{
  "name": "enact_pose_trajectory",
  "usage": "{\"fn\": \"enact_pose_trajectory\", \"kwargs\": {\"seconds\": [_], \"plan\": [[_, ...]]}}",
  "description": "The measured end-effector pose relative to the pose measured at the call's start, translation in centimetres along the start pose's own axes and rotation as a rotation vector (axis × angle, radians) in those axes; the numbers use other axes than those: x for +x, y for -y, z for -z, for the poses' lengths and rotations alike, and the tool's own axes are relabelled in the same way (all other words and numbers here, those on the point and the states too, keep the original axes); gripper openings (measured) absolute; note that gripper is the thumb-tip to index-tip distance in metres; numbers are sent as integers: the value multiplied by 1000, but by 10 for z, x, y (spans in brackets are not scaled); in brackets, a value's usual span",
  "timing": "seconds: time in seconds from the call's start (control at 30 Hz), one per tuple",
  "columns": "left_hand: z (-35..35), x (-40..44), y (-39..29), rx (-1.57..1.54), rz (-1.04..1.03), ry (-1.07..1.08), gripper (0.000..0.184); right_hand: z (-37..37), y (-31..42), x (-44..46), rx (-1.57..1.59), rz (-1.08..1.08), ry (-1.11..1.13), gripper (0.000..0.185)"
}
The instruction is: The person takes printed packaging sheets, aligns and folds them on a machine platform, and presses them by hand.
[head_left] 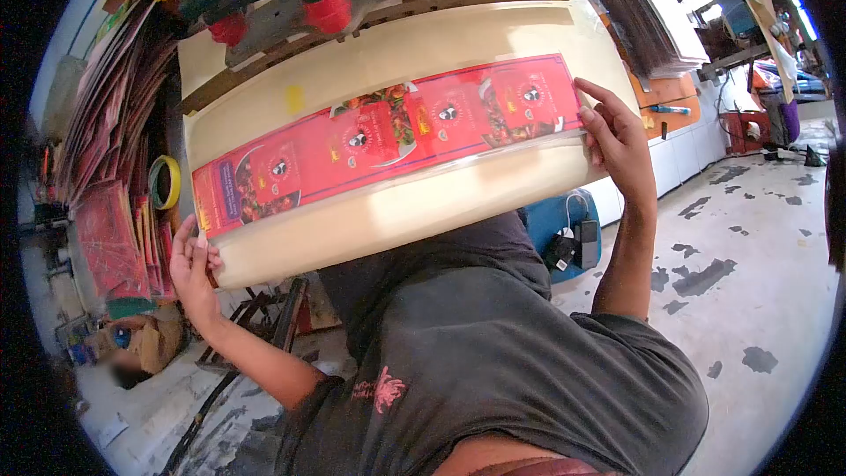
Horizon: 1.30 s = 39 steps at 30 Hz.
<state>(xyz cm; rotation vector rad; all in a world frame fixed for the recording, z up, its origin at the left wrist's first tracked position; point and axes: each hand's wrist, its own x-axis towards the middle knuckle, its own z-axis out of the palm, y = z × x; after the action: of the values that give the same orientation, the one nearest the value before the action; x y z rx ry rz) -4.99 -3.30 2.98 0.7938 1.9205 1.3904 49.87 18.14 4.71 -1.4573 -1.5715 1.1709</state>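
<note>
A long red printed sheet (449,115) with round logos and food pictures lies stretched across a cream-coloured work surface (388,220). Its near edge has a clear, shiny margin. At the sheet's left end, my left hand (194,269) pinches the near corner between thumb and fingers. My right hand (617,137) grips the opposite end, with the index finger stretched along the edge and the thumb on top. Some of the right fingers curl under and are partly hidden.
Behind the sheet stands a dark green machine part with red knobs (329,11). On the left are stacked red printed sheets (110,238) and a roll of yellow tape (165,182). A blue stool (577,269) carries a black charger. Stacked boards (639,13) rise at the back right.
</note>
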Motion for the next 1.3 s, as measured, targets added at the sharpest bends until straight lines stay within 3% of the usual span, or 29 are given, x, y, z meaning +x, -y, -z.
{"fn": "enact_pose_trajectory", "kwargs": {"seconds": [0.33, 0.4, 0.53, 0.63, 0.7, 0.77, 0.83, 0.97, 1.03, 1.1, 1.3], "plan": [[1, 4, -2, -26, 14, 12, 48, 4, -3, 3, -7, 11, -19, 43], [2, 6, -6, -42, 31, -11, 50, 4, 4, 5, 23, -54, -13, 36], [1, 9, -29, 52, 159, 53, 33, 7, 16, 11, -15, -189, -51, 29], [-9, 14, -38, 190, 185, 41, 25, 14, 10, 21, -112, -219, 49, 31], [-9, 23, -25, 182, -7, -23, 24, 15, 10, 25, -257, -75, 16, 34], [-3, 39, -19, 271, -77, 61, 22, 16, -7, 43, -230, -48, 1, 35], [-21, 48, -29, 377, -67, 17, 22, 13, -18, 62, -364, 276, -121, 37], [-45, 69, -33, 352, -168, 20, 34, -2, 18, 69, -590, 207, -204, 29], [-53, 86, -25, 572, -504, -17, 41, -7, 7, 83, -642, 220, -205, 27], [-60, 90, -28, 641, -435, -41, 41, -10, -6, 94, -760, 485, -293, 28], [-79, 89, -34, 794, -329, -138, 44, -12, -5, 103, -837, 419, -302, 27]]}}
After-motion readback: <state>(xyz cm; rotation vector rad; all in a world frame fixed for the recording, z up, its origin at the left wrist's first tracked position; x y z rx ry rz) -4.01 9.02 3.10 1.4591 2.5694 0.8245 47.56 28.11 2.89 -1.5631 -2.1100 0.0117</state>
